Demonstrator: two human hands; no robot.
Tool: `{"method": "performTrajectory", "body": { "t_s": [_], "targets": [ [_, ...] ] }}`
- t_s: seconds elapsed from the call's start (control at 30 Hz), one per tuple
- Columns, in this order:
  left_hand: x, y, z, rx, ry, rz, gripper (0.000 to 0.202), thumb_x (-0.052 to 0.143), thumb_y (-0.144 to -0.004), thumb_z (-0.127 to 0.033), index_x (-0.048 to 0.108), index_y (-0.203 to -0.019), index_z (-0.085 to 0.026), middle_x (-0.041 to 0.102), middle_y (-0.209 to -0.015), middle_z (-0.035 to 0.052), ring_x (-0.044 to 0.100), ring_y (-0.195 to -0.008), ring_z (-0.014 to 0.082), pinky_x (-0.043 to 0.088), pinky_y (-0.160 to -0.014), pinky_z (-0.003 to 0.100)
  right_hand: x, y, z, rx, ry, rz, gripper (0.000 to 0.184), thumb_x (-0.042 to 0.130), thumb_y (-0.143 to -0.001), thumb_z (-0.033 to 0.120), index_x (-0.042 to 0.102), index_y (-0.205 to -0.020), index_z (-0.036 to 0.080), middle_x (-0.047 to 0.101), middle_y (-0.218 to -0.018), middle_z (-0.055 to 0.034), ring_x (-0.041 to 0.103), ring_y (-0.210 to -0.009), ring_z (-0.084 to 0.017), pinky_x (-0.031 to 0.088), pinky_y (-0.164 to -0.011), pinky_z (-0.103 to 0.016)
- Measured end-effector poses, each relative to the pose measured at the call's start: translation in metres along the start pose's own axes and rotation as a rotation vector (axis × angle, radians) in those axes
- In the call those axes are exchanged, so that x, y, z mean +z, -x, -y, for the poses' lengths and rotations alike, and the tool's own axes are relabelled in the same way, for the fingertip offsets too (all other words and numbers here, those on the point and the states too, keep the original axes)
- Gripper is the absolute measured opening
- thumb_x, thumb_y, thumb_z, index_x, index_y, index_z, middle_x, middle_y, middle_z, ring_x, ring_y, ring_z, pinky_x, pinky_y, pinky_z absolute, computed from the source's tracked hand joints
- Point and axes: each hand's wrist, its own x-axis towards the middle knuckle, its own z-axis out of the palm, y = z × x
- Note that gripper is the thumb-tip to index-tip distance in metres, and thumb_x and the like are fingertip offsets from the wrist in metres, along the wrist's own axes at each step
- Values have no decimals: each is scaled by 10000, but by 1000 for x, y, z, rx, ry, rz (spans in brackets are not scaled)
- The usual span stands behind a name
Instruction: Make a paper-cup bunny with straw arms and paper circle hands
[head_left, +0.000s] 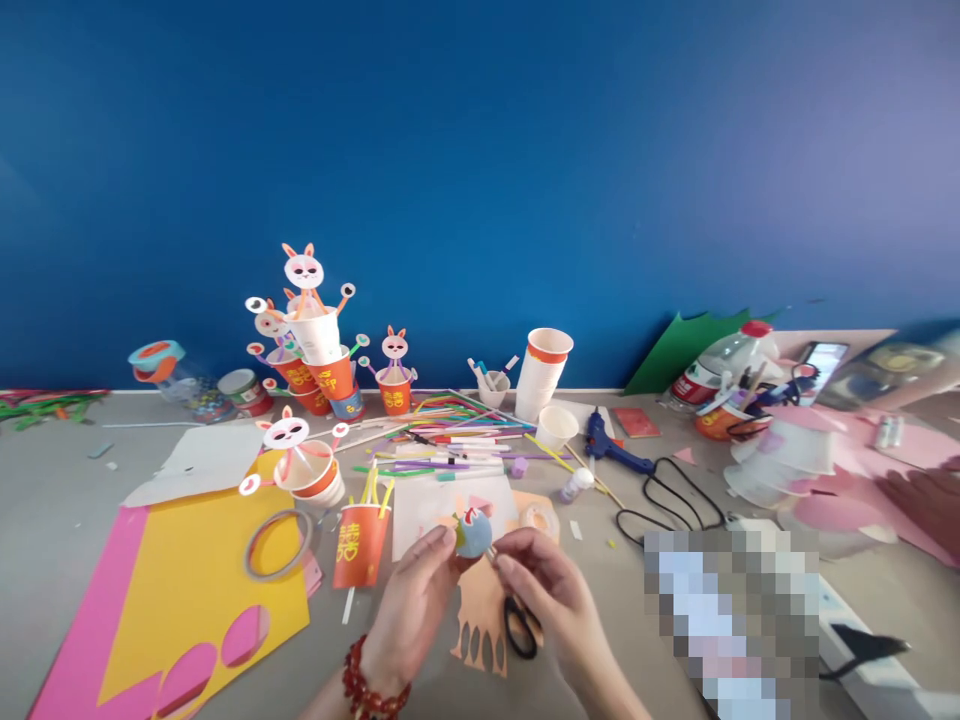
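Note:
A small round blue piece with red and white markings is held up at the front middle, my left hand closed on its edge. At the piece's lower right, my right hand pinches a thin pale stick; whether it is fixed to the piece, I cannot tell. Beneath my hands lies peach paper with slots cut in it. Black-handled scissors rest beside that paper. A red paper cup holding yellow strips lies left of my left hand.
Yellow paper and a tape roll lie at left. Rabbit-faced paper cups stand behind. A blue glue gun with its cord lies right of centre. Another person's hand rests at far right, near pink paper.

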Motion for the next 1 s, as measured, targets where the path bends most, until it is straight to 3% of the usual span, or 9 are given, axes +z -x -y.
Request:
{"method": "performTrajectory", "body": {
  "t_s": [0.1, 0.2, 0.33, 0.43, 0.57, 0.8, 1.0],
  "targets": [
    [3, 2, 0, 10, -13, -4, 186, 658, -873, -325, 736, -901, -159, 712, -1068, 119, 592, -1136, 299, 463, -961, 416, 20, -5, -2, 42, -142, -9, 274, 670, -848, 438, 621, -779, 178, 613, -699, -10, 553, -581, -130, 484, -566, -244],
    [1, 3, 0, 38, -57, -14, 219, 681, -847, -373, 726, -856, -159, 695, -1080, 122, 574, -1147, 316, 460, -954, 426, 24, -7, -5, -30, -83, -54, 240, 640, -876, 379, 590, -745, 185, 588, -663, 2, 540, -557, -125, 475, -539, -234],
    [-7, 5, 1, 92, -202, -85, 290, 695, -836, -361, 670, -1081, -208, 627, -1192, 104, 524, -1192, 292, 435, -962, 392, 16, -5, -4, -455, 291, -204, 104, 591, -880, 187, 594, -777, 202, 605, -692, -22, 585, -623, -162, 500, -578, -273],
    [-10, 9, 2, 237, -407, -169, 198, 690, -843, -355, 643, -966, -208, 610, -982, 56, 555, -1001, 218, 436, -860, 300, 9, -6, -3, -753, 545, -263, 174, 592, -825, 47, 616, -858, 216, 636, -732, -44, 602, -664, -184, 517, -610, -314],
    [-7, 13, -1, 310, -496, -118, 214, 657, -861, -387, 606, -815, -184, 552, -858, 35, 509, -839, 176, 410, -724, 245, 3, -8, -2, -927, 723, -243, 301, 620, -783, -8, 634, -953, 240, 677, -755, -46, 610, -632, -191, 536, -585, -336],
    [-2, 11, -1, 207, -406, -180, 191, 732, -800, -349, 640, -828, -184, 533, -809, 3, 475, -749, 134, 406, -679, 208, 1, -9, -8, -1004, 790, -233, 352, 631, -792, 16, 645, -1031, 273, 714, -757, -30, 648, -634, -201, 561, -588, -346],
    [-3, 10, -3, 230, -455, -183, 168, 694, -831, -343, 623, -820, -190, 530, -833, 5, 491, -781, 142, 416, -704, 213, -1, -7, -11, -943, 686, -149, 318, 592, -799, 8, 630, -1009, 243, 703, -804, -48, 634, -694, -198, 550, -638, -353]
  ]
}}
